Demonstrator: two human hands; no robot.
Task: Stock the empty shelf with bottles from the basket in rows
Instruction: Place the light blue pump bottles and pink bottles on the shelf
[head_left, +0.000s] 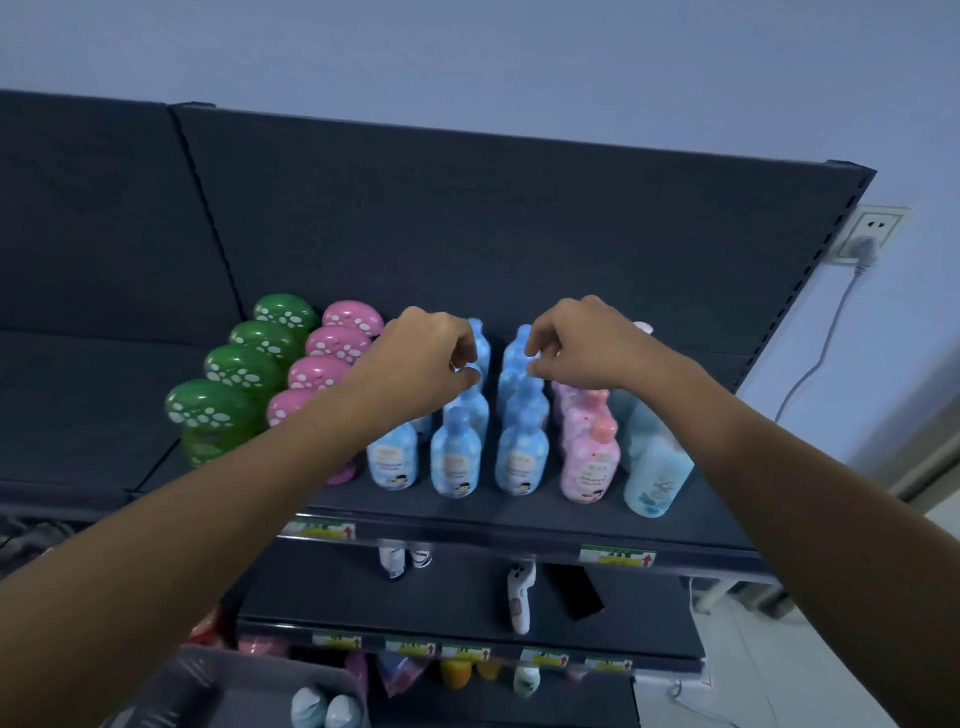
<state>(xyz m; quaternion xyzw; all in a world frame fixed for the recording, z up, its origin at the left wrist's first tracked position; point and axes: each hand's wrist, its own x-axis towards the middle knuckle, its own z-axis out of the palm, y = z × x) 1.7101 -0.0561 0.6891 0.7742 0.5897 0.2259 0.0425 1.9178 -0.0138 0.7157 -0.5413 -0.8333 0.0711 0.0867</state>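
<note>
Your left grip (431, 358) is pinching a blue bottle (471, 408) beneath it. Your right grip (571, 345) is curling beside a second bottle (517, 351); its hold is unclear.

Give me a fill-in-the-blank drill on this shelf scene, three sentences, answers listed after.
The mushroom-capped bottles in the leftmost row are ____. The slim bottles below the left hand and the right hand are ____. The basket lies at the lower ____ of the view.
Missing words: green, blue, left.
</note>
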